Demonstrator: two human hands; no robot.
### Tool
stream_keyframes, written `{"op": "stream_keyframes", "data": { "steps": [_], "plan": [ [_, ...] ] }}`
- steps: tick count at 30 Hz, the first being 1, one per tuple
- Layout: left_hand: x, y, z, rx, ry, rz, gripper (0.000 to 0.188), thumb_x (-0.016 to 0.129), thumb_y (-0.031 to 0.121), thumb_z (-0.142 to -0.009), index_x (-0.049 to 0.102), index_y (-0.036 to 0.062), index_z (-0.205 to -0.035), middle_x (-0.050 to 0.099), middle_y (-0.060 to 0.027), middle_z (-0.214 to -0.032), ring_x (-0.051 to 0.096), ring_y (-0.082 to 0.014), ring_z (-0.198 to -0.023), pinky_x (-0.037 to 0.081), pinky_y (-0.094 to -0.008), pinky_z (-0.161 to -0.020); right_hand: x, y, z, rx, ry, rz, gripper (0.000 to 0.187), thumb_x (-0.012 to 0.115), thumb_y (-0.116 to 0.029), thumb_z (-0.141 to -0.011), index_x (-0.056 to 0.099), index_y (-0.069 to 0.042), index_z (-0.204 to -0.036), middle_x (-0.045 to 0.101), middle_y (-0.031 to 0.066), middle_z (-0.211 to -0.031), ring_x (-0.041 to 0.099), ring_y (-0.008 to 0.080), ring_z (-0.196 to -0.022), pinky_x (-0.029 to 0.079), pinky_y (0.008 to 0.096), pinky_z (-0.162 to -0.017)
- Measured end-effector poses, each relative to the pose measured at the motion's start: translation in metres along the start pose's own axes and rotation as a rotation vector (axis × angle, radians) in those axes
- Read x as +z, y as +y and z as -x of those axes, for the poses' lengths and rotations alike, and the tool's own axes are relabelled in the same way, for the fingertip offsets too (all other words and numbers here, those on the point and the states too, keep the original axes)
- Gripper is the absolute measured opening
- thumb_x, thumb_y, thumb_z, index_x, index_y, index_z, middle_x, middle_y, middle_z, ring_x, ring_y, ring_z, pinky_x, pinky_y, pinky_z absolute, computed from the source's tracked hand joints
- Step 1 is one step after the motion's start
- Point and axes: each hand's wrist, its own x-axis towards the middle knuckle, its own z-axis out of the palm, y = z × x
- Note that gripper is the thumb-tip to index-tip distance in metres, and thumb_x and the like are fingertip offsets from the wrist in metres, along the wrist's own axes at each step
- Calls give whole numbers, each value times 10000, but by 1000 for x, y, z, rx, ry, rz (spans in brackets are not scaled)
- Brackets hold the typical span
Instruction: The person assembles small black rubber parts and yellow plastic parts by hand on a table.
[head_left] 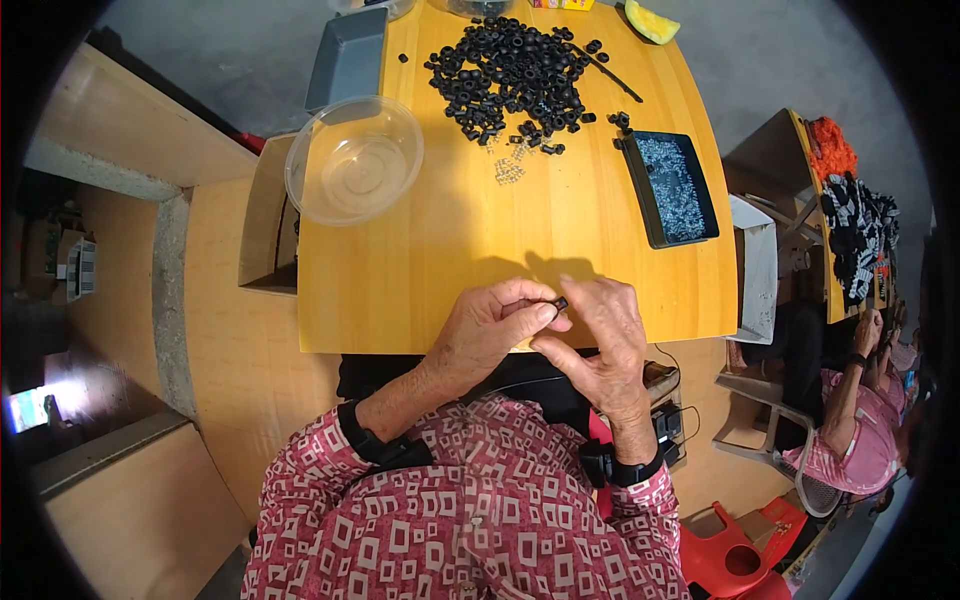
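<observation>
Above the table's near edge, my left hand (490,325) pinches a small black ring-like part (560,303) between thumb and fingers. My right hand (605,345) is close on the other side, its thumb and fingers apart around the part. Whether a right fingertip touches it, I cannot tell. Farther back lies a heap of small black plastic parts (515,75), with some small clear pieces (509,172) at its near side. A black tray (650,205) of tiny pale pieces sits on the right.
On the left are a clear round plastic bowl (355,160) and a grey tray (345,60). A thin black stick (612,77) lies by the heap; a yellow fruit wedge (651,22) sits at the far corner. Another person (850,420) sits at right, near a red plastic stool (730,560).
</observation>
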Motion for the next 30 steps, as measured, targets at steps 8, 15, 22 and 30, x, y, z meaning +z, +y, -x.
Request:
{"op": "stream_keyframes", "data": {
  "steps": [8,15,22,30],
  "plan": [
    [1,-10,-2,117,134,-120,247,592,136,-970,654,-58,-1110,693,-76,-1004,625,-114,-949,500,-254,-866,5,5,-4,-171,15,253,459,836,-144,-685,675,9,-1086,647,99,-918,620,279,-897,489,398,-804],
    [-2,0,-6,37,58,-85,218,584,141,-973,677,-28,-1074,686,-45,-1007,608,-101,-955,475,-266,-911,14,12,0,-154,112,181,447,850,-134,-670,683,10,-1059,645,96,-868,625,276,-848,493,390,-773],
    [-9,-6,-2,126,168,-200,246,604,182,-942,681,-38,-1021,704,-77,-922,643,-125,-864,508,-270,-802,22,-8,-15,-151,43,168,338,802,-137,-734,659,4,-1005,602,102,-800,580,290,-765,454,393,-715],
    [-13,-22,-18,256,167,-290,270,646,210,-866,698,-43,-942,711,-112,-845,654,-161,-792,505,-291,-744,21,6,-6,-171,-7,175,308,728,-128,-779,630,60,-1002,574,197,-843,526,383,-796,455,446,-740]
  ]
}}
